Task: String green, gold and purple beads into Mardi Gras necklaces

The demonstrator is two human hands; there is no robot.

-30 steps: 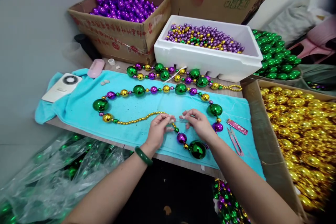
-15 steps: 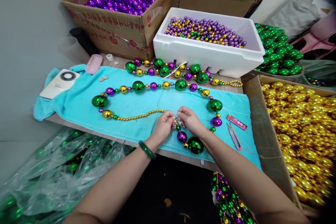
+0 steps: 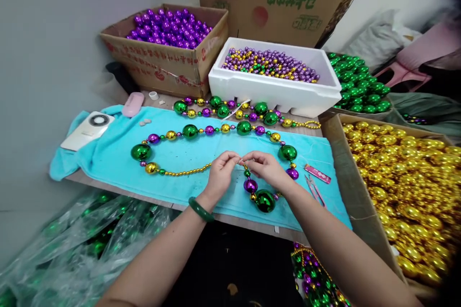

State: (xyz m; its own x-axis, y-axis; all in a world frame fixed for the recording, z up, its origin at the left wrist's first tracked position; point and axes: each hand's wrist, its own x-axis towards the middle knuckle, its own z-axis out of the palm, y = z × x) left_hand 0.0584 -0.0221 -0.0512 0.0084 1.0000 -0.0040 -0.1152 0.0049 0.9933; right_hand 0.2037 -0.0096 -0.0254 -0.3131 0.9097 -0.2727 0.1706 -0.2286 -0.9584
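A long bead strand (image 3: 190, 131) of green, purple and gold beads curves across the turquoise towel (image 3: 212, 196). My left hand (image 3: 224, 169), with a green bangle on its wrist, is pinched at the end of the strand's small gold beads. My right hand (image 3: 264, 167) is pinched just beside it, fingertips nearly touching, above a small green bead, a purple bead (image 3: 250, 185) and a big dark green bead (image 3: 265, 200). What lies between the fingertips is too small to make out. Pink snips (image 3: 314, 190) and a pink packet (image 3: 317, 173) lie right of my right forearm.
Behind the towel are a finished-looking strand (image 3: 222, 111), a white foam box (image 3: 273, 93) of small beads and a carton (image 3: 158, 69) of purple beads. A carton (image 3: 363, 187) of gold beads stands right. A white device (image 3: 86, 130) and pink case (image 3: 133, 104) lie left.
The view has tilted up, so the table contents sit lower and the right-hand boxes further left. My hands have come closer together, fingertips now almost meeting.
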